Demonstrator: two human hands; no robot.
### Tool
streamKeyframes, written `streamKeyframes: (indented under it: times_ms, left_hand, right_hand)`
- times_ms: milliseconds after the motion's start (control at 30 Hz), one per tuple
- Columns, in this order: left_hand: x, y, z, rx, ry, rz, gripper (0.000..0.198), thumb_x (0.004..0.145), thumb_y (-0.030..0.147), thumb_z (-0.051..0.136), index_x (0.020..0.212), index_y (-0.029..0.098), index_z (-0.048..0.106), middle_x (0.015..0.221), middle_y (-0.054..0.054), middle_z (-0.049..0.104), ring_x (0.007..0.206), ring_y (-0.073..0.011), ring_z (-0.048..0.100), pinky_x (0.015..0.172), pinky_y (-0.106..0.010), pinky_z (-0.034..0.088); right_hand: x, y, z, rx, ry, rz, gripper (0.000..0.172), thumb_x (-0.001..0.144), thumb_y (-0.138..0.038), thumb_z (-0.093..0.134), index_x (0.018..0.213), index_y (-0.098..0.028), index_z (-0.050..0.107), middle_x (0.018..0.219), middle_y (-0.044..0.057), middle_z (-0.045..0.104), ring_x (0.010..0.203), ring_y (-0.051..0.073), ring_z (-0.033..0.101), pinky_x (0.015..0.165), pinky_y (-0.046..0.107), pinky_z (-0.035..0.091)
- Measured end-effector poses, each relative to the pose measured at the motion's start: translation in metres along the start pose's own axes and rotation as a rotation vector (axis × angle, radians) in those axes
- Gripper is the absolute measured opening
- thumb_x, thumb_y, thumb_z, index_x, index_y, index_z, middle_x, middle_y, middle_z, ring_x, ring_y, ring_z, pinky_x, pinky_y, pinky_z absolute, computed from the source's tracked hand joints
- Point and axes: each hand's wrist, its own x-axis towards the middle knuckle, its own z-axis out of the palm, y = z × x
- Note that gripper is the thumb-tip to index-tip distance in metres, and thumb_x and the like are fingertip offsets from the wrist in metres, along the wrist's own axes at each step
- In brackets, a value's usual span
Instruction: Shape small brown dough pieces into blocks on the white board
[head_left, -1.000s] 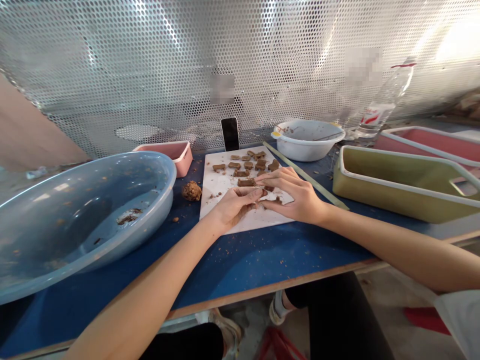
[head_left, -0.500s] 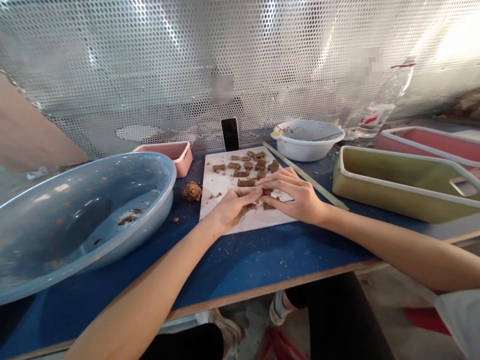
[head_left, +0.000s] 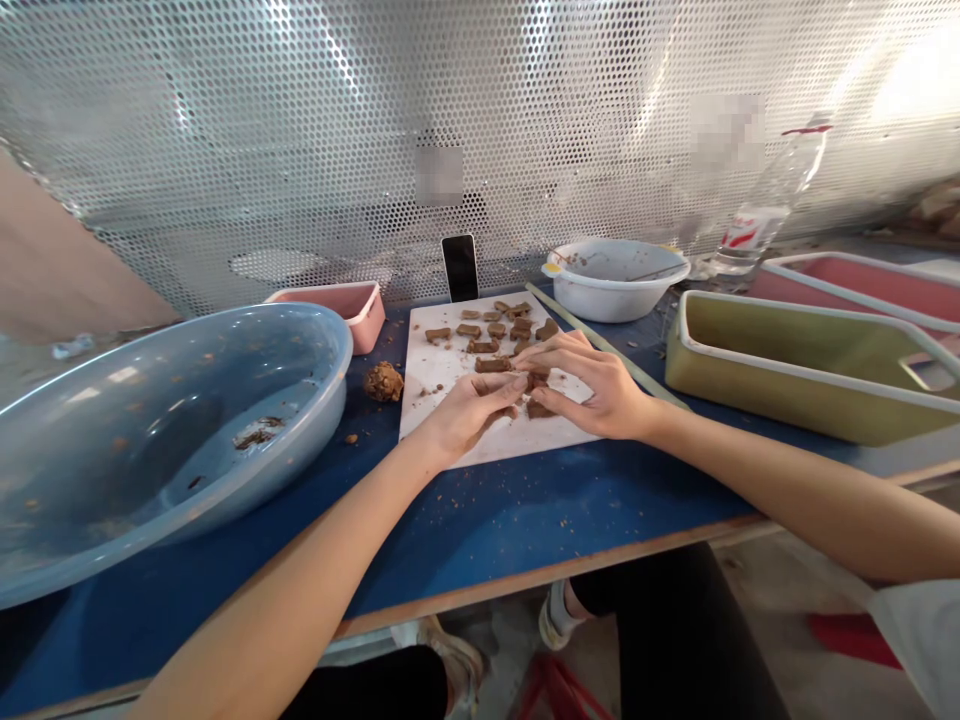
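Note:
On a white board (head_left: 420,400) lie several small, brown, clay-like pieces (head_left: 492,366), roughly block-shaped, with crumbs around them. My left hand (head_left: 474,408) is closed over the board's near part, thumb and fingers pinching a brown clay piece (head_left: 511,412) that is partly hidden. Opposite it, my right hand (head_left: 592,385) curves its fingers and thumb round another brown clay piece (head_left: 536,381), close to the left fingertips. Below the right thumb another brown piece (head_left: 541,409) rests on the board. A rough brown lump (head_left: 383,382) sits just left of the board.
A large blue basin (head_left: 300,440) fills the left side, with a pink container (head_left: 366,318) behind it. A phone (head_left: 460,268) leans at the back. Rightward are a green stick (head_left: 637,372), a white basin (head_left: 619,302), a green container (head_left: 780,395), a pink tray (head_left: 862,285) and a tilted bottle (head_left: 776,200).
My right hand has shifted slightly, its fingers parting a little from the left fingertips, so more of the brown piece between them shows. My left hand stays nearly in place.

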Motion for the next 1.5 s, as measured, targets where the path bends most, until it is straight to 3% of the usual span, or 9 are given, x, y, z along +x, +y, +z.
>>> streamKeyframes:
  times_ms: [200, 367, 600, 767, 900, 1000, 1100, 1300, 1500]
  left_hand:
    - [-0.001, 0.002, 0.004, -0.034, 0.012, 0.009, 0.037, 0.079, 0.052, 0.098, 0.087, 0.018, 0.088, 0.093, -0.008, 0.078, 0.083, -0.0162, 0.064, 0.075, -0.028, 0.05]
    - [-0.001, 0.004, 0.004, -0.125, 0.157, 0.003, 0.023, 0.084, 0.04, 0.086, 0.092, 0.018, 0.086, 0.099, -0.009, 0.08, 0.081, -0.0167, 0.066, 0.072, -0.029, 0.051]
    - [0.001, 0.004, 0.0, -0.173, 0.3, 0.027, 0.016, 0.081, 0.032, 0.079, 0.086, 0.017, 0.081, 0.101, -0.008, 0.078, 0.078, -0.0155, 0.062, 0.063, -0.028, 0.048]
    - [0.0, 0.006, 0.0, -0.122, 0.336, 0.06, 0.019, 0.081, 0.034, 0.078, 0.087, 0.016, 0.081, 0.09, -0.007, 0.073, 0.072, -0.0152, 0.058, 0.062, -0.028, 0.047]
    - [0.0, 0.005, -0.001, -0.004, 0.351, 0.124, 0.018, 0.081, 0.033, 0.077, 0.086, 0.017, 0.082, 0.082, -0.004, 0.067, 0.072, -0.0159, 0.056, 0.066, -0.029, 0.048]
    - [-0.001, 0.005, -0.002, 0.125, 0.353, 0.141, 0.016, 0.083, 0.032, 0.074, 0.085, 0.019, 0.083, 0.076, -0.003, 0.065, 0.072, -0.0168, 0.056, 0.069, -0.03, 0.048]
    - [-0.003, 0.005, -0.001, 0.264, 0.336, 0.158, 0.016, 0.085, 0.029, 0.071, 0.088, 0.02, 0.084, 0.087, -0.005, 0.073, 0.072, -0.017, 0.057, 0.07, -0.03, 0.048]
    - [-0.005, -0.002, -0.003, 0.526, 0.323, 0.21, 0.019, 0.093, 0.023, 0.065, 0.095, 0.021, 0.084, 0.104, -0.009, 0.079, 0.084, -0.0215, 0.066, 0.078, -0.034, 0.05]
    - [-0.004, -0.011, -0.009, 1.023, 0.137, 0.378, 0.025, 0.094, 0.013, 0.065, 0.11, 0.022, 0.082, 0.107, -0.01, 0.075, 0.11, -0.031, 0.063, 0.099, -0.044, 0.05]
  right_hand:
    - [0.0, 0.002, 0.004, 0.016, 0.049, -0.044, 0.024, 0.104, -0.018, 0.074, 0.126, -0.026, 0.07, 0.119, 0.007, 0.083, 0.108, 0.025, 0.079, 0.098, 0.047, 0.058]
    - [0.0, 0.003, 0.002, 0.028, 0.04, 0.083, 0.006, 0.108, -0.028, 0.069, 0.112, -0.026, 0.065, 0.11, 0.007, 0.078, 0.101, 0.025, 0.074, 0.094, 0.048, 0.058]
    - [0.0, 0.003, -0.002, 0.099, -0.019, 0.066, 0.032, 0.116, -0.03, 0.054, 0.085, -0.023, 0.062, 0.095, 0.006, 0.062, 0.087, 0.02, 0.066, 0.08, 0.038, 0.059]
    - [0.006, 0.003, -0.009, 0.053, -0.04, 0.079, 0.023, 0.115, -0.031, 0.053, 0.099, -0.024, 0.067, 0.106, 0.009, 0.063, 0.104, 0.025, 0.067, 0.095, 0.046, 0.062]
    - [0.012, 0.011, -0.017, -0.039, -0.223, -0.01, 0.014, 0.112, -0.031, 0.062, 0.122, -0.024, 0.07, 0.123, 0.013, 0.066, 0.118, 0.027, 0.067, 0.104, 0.048, 0.062]
    - [0.009, 0.021, -0.02, -0.093, -0.318, -0.097, 0.016, 0.113, -0.028, 0.061, 0.124, -0.023, 0.071, 0.111, 0.01, 0.072, 0.104, 0.024, 0.07, 0.094, 0.042, 0.063]
    - [-0.002, 0.027, -0.02, -0.099, -0.264, -0.077, 0.018, 0.113, -0.025, 0.062, 0.127, -0.024, 0.073, 0.102, 0.007, 0.076, 0.095, 0.023, 0.072, 0.09, 0.04, 0.063]
    - [-0.017, 0.022, -0.022, -0.042, -0.216, 0.015, 0.019, 0.109, -0.024, 0.066, 0.126, -0.025, 0.075, 0.108, 0.008, 0.078, 0.102, 0.024, 0.076, 0.094, 0.04, 0.066]
    - [-0.017, 0.022, -0.019, -0.062, -0.231, -0.008, 0.02, 0.109, -0.023, 0.066, 0.127, -0.025, 0.075, 0.109, 0.008, 0.079, 0.105, 0.024, 0.077, 0.097, 0.041, 0.066]
